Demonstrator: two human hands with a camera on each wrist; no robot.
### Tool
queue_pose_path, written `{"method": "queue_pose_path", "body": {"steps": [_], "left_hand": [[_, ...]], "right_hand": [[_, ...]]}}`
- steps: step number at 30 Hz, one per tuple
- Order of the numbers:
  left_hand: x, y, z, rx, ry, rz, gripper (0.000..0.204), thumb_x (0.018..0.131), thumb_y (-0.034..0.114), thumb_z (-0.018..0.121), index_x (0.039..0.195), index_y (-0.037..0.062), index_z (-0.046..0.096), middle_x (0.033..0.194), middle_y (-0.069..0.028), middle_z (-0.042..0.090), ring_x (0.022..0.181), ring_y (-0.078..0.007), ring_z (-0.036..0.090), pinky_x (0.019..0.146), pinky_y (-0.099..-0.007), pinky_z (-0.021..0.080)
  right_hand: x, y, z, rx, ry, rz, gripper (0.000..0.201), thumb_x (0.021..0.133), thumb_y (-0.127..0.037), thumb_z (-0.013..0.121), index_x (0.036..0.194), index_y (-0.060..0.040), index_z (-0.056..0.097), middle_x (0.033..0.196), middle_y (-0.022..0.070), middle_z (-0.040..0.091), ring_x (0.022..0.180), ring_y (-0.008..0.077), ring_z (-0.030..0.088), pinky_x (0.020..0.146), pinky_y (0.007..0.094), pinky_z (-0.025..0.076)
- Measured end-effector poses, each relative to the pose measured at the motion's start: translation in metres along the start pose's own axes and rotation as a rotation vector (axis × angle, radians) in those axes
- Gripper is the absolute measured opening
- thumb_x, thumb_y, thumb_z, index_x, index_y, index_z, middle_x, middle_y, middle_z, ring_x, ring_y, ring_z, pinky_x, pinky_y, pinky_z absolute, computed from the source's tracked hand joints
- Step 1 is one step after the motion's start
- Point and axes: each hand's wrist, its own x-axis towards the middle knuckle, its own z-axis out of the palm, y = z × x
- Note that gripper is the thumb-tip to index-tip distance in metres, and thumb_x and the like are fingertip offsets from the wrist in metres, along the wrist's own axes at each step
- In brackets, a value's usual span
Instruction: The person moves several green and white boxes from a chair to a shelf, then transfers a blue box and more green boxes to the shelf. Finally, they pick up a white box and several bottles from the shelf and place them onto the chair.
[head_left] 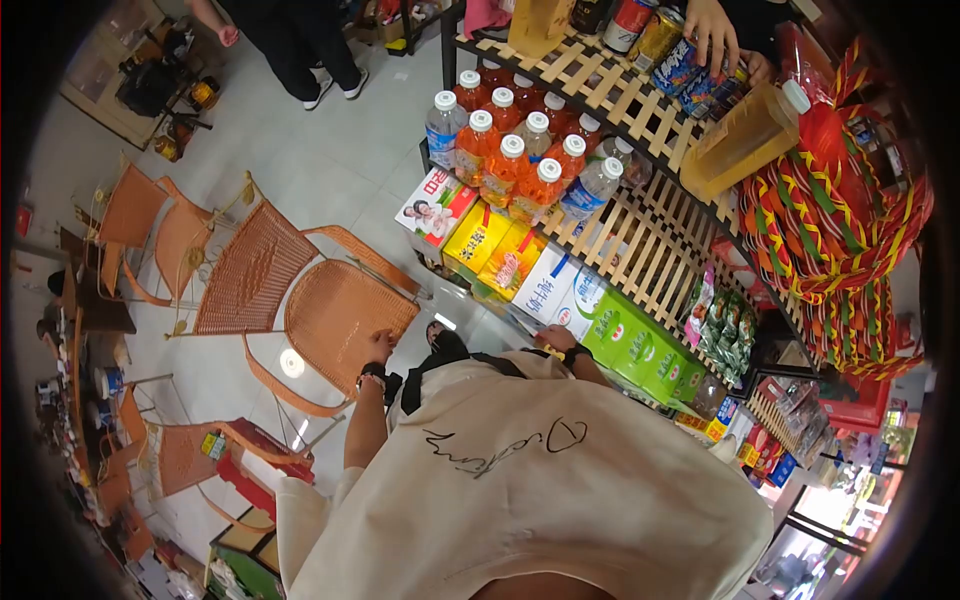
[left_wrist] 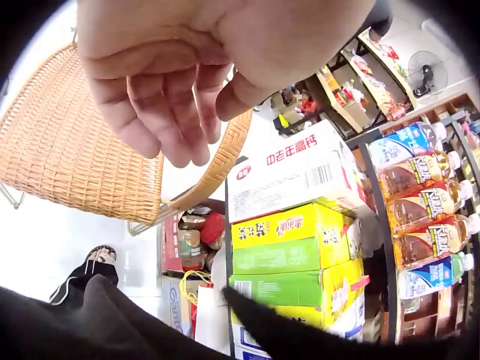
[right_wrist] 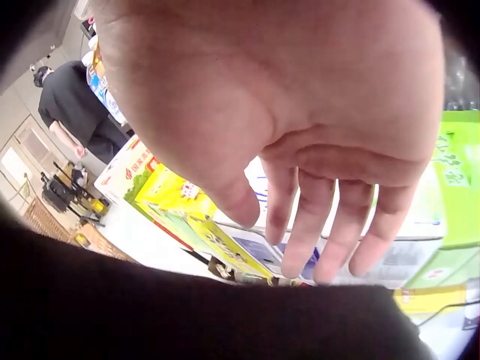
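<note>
My left hand point(head_left: 378, 350) hangs over the wicker chair point(head_left: 345, 305) in the head view, with nothing in it. Its loosely bent fingers point(left_wrist: 169, 112) show in the left wrist view, apart from the yellow cartons point(left_wrist: 289, 229) and the white carton point(left_wrist: 289, 169). On the other side, my right hand point(head_left: 556, 338) is beside the row of drink cartons. In the right wrist view its spread fingers point(right_wrist: 307, 225) hang down, holding nothing, and overlap the white cartons behind. Green cartons point(head_left: 625, 340) lie to the right of that hand.
Bottled drinks point(head_left: 512, 160) stand on a slatted wooden shelf point(head_left: 640, 235) above the cartons. Another person's hand point(head_left: 712, 35) touches cans on the upper shelf. A second person point(head_left: 300, 45) stands at the back left. More wicker chairs point(head_left: 185, 455) are at the left.
</note>
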Motion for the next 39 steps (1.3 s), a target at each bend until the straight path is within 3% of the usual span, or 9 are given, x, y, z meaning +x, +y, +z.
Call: {"method": "queue_pose_path", "body": {"steps": [3, 6, 10, 14, 19, 21, 23, 28, 39], "left_hand": [[0.021, -0.005, -0.01, -0.034, -0.05, -0.021, 0.023, 0.077, 0.021, 0.039, 0.088, 0.0038, 0.049, 0.072, -0.0068, 0.053, 0.06, -0.0139, 0.05, 0.051, -0.0233, 0.04], [0.01, 0.011, -0.02, 0.073, -0.074, -0.13, 0.023, 0.077, 0.021, 0.039, 0.089, 0.0031, 0.048, 0.07, -0.0067, 0.053, 0.059, -0.0137, 0.05, 0.05, -0.0228, 0.04], [0.023, -0.004, -0.052, -0.038, -0.011, -0.123, 0.023, 0.077, 0.022, 0.04, 0.085, 0.0024, 0.049, 0.066, -0.0057, 0.052, 0.053, -0.0125, 0.048, 0.045, -0.0222, 0.038], [0.041, -0.045, -0.09, -0.17, -0.011, -0.134, 0.017, 0.073, 0.02, 0.045, 0.075, 0.0031, 0.05, 0.06, -0.0053, 0.051, 0.049, -0.0125, 0.046, 0.042, -0.0243, 0.038], [-0.001, -0.013, -0.085, 0.439, 0.224, -0.154, 0.015, 0.061, 0.009, 0.057, 0.07, 0.0014, 0.047, 0.055, -0.0072, 0.051, 0.045, -0.0141, 0.047, 0.038, -0.0251, 0.038], [0.029, -0.054, -0.089, 0.418, 0.254, -0.124, 0.017, 0.058, 0.011, 0.061, 0.066, 0.0007, 0.05, 0.056, -0.008, 0.052, 0.047, -0.0157, 0.049, 0.041, -0.0269, 0.039], [0.06, -0.091, -0.097, 0.336, 0.102, 0.006, 0.016, 0.057, 0.012, 0.062, 0.061, -0.0001, 0.052, 0.058, -0.0086, 0.053, 0.048, -0.0171, 0.049, 0.043, -0.0286, 0.038], [0.002, 0.011, -0.082, 0.459, 0.08, -0.032, 0.015, 0.057, 0.012, 0.061, 0.06, -0.0004, 0.053, 0.055, -0.0081, 0.053, 0.05, -0.0163, 0.049, 0.044, -0.0296, 0.038], [0.005, 0.017, -0.084, 0.604, 0.076, 0.076, 0.01, 0.062, 0.01, 0.057, 0.064, 0.0005, 0.056, 0.06, -0.0098, 0.055, 0.054, -0.017, 0.052, 0.051, -0.0277, 0.04]], "right_hand": [[0.035, -0.001, 0.02, 0.121, 0.16, -0.074, 0.025, 0.064, -0.026, 0.047, 0.072, -0.0029, 0.055, 0.056, 0.0056, 0.054, 0.047, 0.0142, 0.05, 0.045, 0.0244, 0.04], [0.038, -0.018, 0.024, 0.128, 0.131, -0.063, 0.025, 0.065, -0.027, 0.047, 0.073, -0.0042, 0.054, 0.055, 0.0046, 0.053, 0.045, 0.0145, 0.049, 0.044, 0.0249, 0.039], [0.029, -0.044, 0.026, 0.001, 0.012, 0.07, 0.029, 0.07, -0.025, 0.042, 0.085, -0.0014, 0.05, 0.065, 0.0086, 0.054, 0.044, 0.0136, 0.048, 0.039, 0.0226, 0.039], [0.031, -0.051, 0.029, 0.026, 0.043, 0.061, 0.029, 0.068, -0.025, 0.044, 0.085, -0.003, 0.051, 0.065, 0.007, 0.055, 0.043, 0.0134, 0.048, 0.037, 0.0227, 0.038], [0.024, -0.064, 0.028, 0.086, 0.083, 0.077, 0.029, 0.066, -0.026, 0.046, 0.082, -0.0031, 0.054, 0.065, 0.0067, 0.055, 0.043, 0.0141, 0.049, 0.039, 0.0224, 0.039], [0.026, -0.059, 0.03, 0.079, 0.104, 0.107, 0.03, 0.066, -0.027, 0.046, 0.083, -0.0028, 0.053, 0.065, 0.0066, 0.055, 0.044, 0.0142, 0.049, 0.039, 0.0229, 0.04], [0.03, -0.054, 0.034, 0.067, 0.103, 0.125, 0.031, 0.066, -0.028, 0.046, 0.084, -0.0035, 0.052, 0.063, 0.0054, 0.054, 0.043, 0.0126, 0.048, 0.039, 0.0228, 0.039], [0.024, -0.06, 0.038, 0.033, 0.008, 0.193, 0.03, 0.068, -0.031, 0.045, 0.084, -0.0065, 0.052, 0.061, 0.0033, 0.053, 0.042, 0.01, 0.046, 0.038, 0.022, 0.039], [0.03, -0.074, 0.041, 0.014, 0.022, 0.13, 0.028, 0.07, -0.026, 0.044, 0.087, -0.0051, 0.05, 0.069, 0.0059, 0.055, 0.045, 0.0125, 0.048, 0.039, 0.0228, 0.04]]}}
